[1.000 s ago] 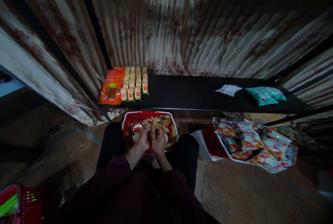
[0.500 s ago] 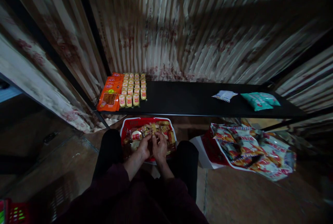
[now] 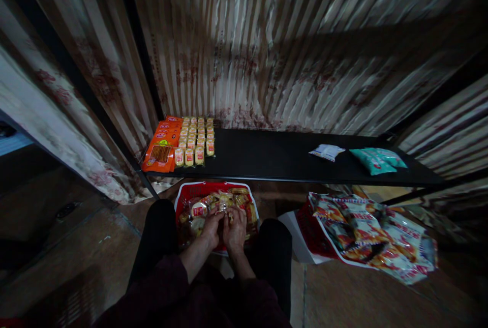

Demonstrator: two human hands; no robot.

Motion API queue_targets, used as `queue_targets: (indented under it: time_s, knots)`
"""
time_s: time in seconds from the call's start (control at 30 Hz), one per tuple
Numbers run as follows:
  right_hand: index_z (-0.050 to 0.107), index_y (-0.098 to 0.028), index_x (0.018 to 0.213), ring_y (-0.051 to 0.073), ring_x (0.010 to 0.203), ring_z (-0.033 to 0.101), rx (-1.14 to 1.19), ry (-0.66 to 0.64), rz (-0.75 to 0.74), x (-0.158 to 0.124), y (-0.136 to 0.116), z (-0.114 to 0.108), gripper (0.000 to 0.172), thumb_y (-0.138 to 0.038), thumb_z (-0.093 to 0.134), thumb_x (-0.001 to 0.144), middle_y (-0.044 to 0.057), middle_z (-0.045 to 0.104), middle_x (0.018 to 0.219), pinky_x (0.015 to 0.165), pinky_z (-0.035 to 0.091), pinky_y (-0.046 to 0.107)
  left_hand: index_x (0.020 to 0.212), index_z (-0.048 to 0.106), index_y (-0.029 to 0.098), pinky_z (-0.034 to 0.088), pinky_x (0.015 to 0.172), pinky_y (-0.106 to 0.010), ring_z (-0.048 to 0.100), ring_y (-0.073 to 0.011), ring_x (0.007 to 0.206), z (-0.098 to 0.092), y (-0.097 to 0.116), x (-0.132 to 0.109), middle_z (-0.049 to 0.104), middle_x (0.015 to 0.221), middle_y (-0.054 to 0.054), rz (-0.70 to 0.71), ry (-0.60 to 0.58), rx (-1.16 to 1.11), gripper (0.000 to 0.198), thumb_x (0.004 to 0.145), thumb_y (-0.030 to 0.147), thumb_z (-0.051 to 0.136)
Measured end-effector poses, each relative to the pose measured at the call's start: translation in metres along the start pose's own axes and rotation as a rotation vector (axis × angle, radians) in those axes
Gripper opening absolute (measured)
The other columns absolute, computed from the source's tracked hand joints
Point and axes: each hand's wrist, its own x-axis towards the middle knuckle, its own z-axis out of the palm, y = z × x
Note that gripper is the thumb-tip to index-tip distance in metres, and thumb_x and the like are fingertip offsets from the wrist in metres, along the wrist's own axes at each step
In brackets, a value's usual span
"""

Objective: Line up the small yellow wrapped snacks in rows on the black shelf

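My left hand (image 3: 211, 230) and my right hand (image 3: 235, 227) are close together over a red basket (image 3: 187, 193) with a white rim, which stands between my knees. Their curled fingers meet at a small snack cake in a clear, shiny wrapper (image 3: 222, 205), partly covered by the fingers. Around and under the hands the basket is filled with more wrapped snacks, among them a round pale pack with a red label (image 3: 199, 209). The thumbs lie near each other, and the undersides of both hands are hidden.
Above the basket runs a black shelf (image 3: 263, 157). On it lie orange snack bags (image 3: 162, 152), rows of small yellow wrapped cakes (image 3: 189, 156), a white packet (image 3: 328, 152) and green packets (image 3: 375, 159). A second red basket (image 3: 310, 229) heaped with snack bags (image 3: 362, 218) stands right.
The shelf and baskets sit slightly lower in view as the head tilts. Both hands stay together over the basket, their fingers now covering more of the wrapped cake.
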Motion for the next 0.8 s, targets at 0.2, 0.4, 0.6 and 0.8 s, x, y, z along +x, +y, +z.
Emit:
queue_targets:
  time_s: [0.2,0.4,0.6,0.8]
  knots:
    - [0.063,-0.018,0.099,0.025,0.103,0.054,0.033,-0.041,0.007,-0.002,0.001,0.002,0.026,-0.021,0.042,0.083,0.011,0.065,0.103,0.092,0.042,0.043,0.105,0.063,0.018,0.048,0.073,-0.021,0.064,-0.0121,0.073,0.000,0.002,-0.005,0.071,0.080,-0.001,0.071,0.099,0.090,0.040,0.070,-0.001,0.057]
    - [0.063,-0.014,0.105,0.025,0.102,0.058,0.113,-0.067,0.091,-0.001,0.002,0.005,0.035,-0.025,0.039,0.082,0.014,0.067,0.104,0.093,0.043,0.044,0.098,0.067,0.019,0.048,0.076,-0.023,0.065,-0.0139,0.077,0.002,0.007,-0.009,0.071,0.083,-0.002,0.126,0.140,0.138,0.035,0.070,0.001,0.055]
    - [0.064,-0.013,0.109,0.027,0.104,0.060,0.180,-0.087,0.222,-0.005,0.001,0.006,0.044,-0.039,0.038,0.085,0.015,0.067,0.108,0.093,0.043,0.046,0.084,0.069,0.019,0.045,0.090,-0.026,0.063,-0.0159,0.095,-0.001,0.007,-0.011,0.071,0.096,-0.004,0.222,0.123,0.179,0.026,0.068,0.001,0.059]
    - [0.063,-0.017,0.113,0.027,0.099,0.063,0.236,-0.107,0.387,-0.004,0.004,0.009,0.052,-0.056,0.046,0.083,0.014,0.069,0.108,0.086,0.047,0.040,0.082,0.071,0.020,0.040,0.102,-0.031,0.060,-0.0185,0.108,-0.002,0.003,-0.014,0.070,0.107,-0.005,0.276,0.077,0.201,0.019,0.072,0.008,0.060]
